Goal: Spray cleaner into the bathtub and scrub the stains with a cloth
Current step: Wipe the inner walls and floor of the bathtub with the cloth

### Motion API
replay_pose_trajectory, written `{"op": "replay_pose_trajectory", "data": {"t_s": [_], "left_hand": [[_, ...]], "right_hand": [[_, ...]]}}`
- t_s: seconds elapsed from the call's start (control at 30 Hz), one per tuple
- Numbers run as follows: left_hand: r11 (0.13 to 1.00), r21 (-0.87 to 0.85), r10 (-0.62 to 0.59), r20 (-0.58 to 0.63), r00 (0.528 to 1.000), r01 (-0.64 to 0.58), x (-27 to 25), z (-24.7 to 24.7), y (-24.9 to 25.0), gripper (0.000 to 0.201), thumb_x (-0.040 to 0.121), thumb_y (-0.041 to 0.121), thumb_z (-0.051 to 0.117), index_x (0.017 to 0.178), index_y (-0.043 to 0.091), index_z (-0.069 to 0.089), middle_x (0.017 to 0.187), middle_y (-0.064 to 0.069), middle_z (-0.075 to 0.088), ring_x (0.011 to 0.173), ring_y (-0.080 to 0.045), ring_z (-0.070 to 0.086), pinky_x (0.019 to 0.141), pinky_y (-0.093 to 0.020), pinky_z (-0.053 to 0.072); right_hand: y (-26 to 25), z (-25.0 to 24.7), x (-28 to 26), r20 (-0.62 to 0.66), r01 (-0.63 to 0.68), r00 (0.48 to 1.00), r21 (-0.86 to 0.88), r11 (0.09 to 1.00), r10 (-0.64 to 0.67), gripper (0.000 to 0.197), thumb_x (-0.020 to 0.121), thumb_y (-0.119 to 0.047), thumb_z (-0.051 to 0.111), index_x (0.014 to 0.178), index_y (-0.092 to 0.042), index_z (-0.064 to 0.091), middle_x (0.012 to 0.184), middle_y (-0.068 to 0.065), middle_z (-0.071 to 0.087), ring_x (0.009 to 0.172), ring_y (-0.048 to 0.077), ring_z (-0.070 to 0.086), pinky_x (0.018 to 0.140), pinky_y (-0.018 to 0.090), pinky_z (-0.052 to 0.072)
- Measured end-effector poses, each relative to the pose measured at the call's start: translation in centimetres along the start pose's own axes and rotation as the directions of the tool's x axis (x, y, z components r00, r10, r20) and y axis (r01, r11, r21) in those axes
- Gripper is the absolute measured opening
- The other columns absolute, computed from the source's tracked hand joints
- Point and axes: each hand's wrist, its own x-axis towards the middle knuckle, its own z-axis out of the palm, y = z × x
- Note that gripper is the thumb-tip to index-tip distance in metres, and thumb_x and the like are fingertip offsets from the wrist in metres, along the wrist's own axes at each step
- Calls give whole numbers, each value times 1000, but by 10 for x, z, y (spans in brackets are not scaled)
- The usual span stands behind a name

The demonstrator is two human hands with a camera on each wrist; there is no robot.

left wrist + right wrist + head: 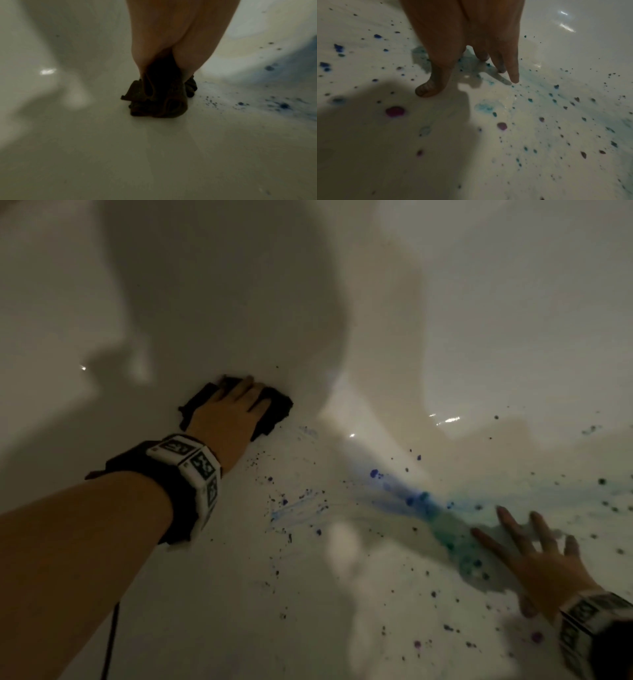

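White tub (445, 302) all around, glossy and dim, and its floor is spattered with stains (421, 501): a blue-green smear, with blue, teal and purple dots scattered about it. Left hand (227, 414) is well left of that smear, flat on top of the dark cloth (277, 412), fingers stretched out straight over it, pressing it to the tub floor rather than clutching it. From the left wrist view the cloth (154, 102) sits bunched under the palm, with only fine blue specks just to its right. Right hand (534, 556) is right at the smear, fingers spread wide and straight, holding nothing. The right wrist view shows the fingertips (514, 78) and thumb down at the wet teal patch; whether the palm itself rests on the tub, can't tell.
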Motion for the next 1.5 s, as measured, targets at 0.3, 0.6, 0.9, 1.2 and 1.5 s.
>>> {"op": "replay_pose_trajectory", "data": {"t_s": [0.3,0.6,0.9,1.2,1.5], "left_hand": [[979,198,-115,327,938,50,-15,8,37,53,102,17,26,150,12,3,157,-9,-3,145,-24,0,118,-41,9],[981,141,47,501,864,-135,-43,-7,82,43,99,23,37,141,15,35,151,-5,27,138,-23,29,108,-37,35],[988,131,-119,300,946,83,0,-24,23,59,98,8,34,150,9,5,157,-10,2,144,-28,5,116,-44,12],[937,34,213,731,648,-347,-56,14,117,47,100,22,30,147,15,24,152,-7,25,136,-27,30,110,-41,26],[908,310,145,398,906,-281,27,-46,72,50,100,11,30,149,14,17,157,-7,9,144,-25,7,115,-36,14]], "right_hand": [[-1,4,-4,-95,5,995,-15,1000,-6,119,78,-33,69,133,-35,-36,140,4,-45,138,44,-16,110,62,13],[-53,5,-17,-150,113,983,71,991,-101,113,79,-36,68,139,-36,-28,141,6,-43,138,37,-24,107,69,6],[-83,25,-2,-97,171,983,149,974,-158,125,68,-33,79,137,-47,-24,129,-2,-53,132,36,-37,104,71,8],[-84,27,-2,-119,181,980,201,963,-160,121,71,-31,77,138,-47,-22,124,-2,-53,132,35,-36,104,72,8],[-85,24,-2,-115,190,979,189,963,-171,122,70,-31,78,139,-46,-21,143,2,-43,132,36,-36,104,72,8]]}}
